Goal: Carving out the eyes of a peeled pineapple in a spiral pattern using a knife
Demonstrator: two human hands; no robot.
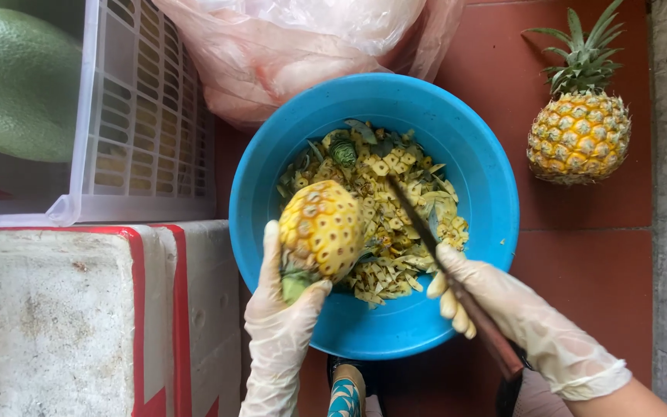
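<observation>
Head view looks straight down on us at work over a blue basin (488, 177). Our left hand (283, 324), in a thin pale glove, is closed around the cut stem end of a partly peeled pineapple (322, 228), thumb and fingers wrapped on the green stub, holding the fruit tilted above the near left part of the basin. Our right hand (503, 309), gloved the same way, is clenched on the brown handle of a knife (434, 239); its dark narrow blade runs up and to the left over the basin, the tip near the fruit's upper right side, though we cannot tell whether it touches. Under both lies a heap of yellow and green peelings (403, 185) filling the basin's bottom. Well apart to the right, a whole pineapple (579, 135) with its leafy crown lies on the red tiled floor (604, 270). Behind the basin sits a pinkish plastic bag (287, 54). To the left are a white slatted crate (148, 108) and a white foam box (63, 309) with red tape.
</observation>
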